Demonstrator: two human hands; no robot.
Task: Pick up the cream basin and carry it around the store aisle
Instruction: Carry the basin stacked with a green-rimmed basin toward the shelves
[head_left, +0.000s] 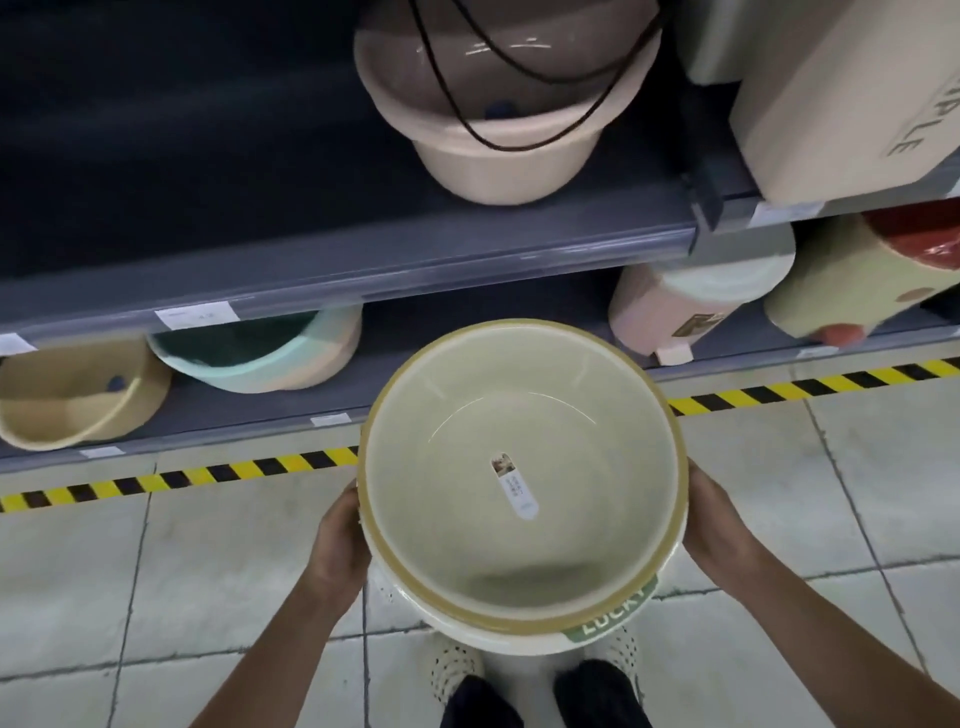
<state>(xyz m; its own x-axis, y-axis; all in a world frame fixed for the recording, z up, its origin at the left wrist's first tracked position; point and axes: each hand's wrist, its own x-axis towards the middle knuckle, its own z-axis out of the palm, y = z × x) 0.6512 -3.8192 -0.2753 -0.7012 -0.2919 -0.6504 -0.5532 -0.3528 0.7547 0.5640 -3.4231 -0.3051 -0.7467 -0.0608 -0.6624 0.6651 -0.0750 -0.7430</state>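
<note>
The cream basin is round, with a tan rim, a small label stuck inside its bottom and a green "LUCKY" band on its near outer wall. It hangs in the air over the tiled floor, in front of the low shelves. My left hand grips its left side and my right hand grips its right side. Its rim looks doubled, as if two basins are nested, but I cannot tell for sure. My fingers are hidden under the rim.
Grey store shelves stand ahead with a pink basin above and a yellow basin, a mint one and small bins below. Yellow-black tape marks the floor edge. My feet stand below the basin.
</note>
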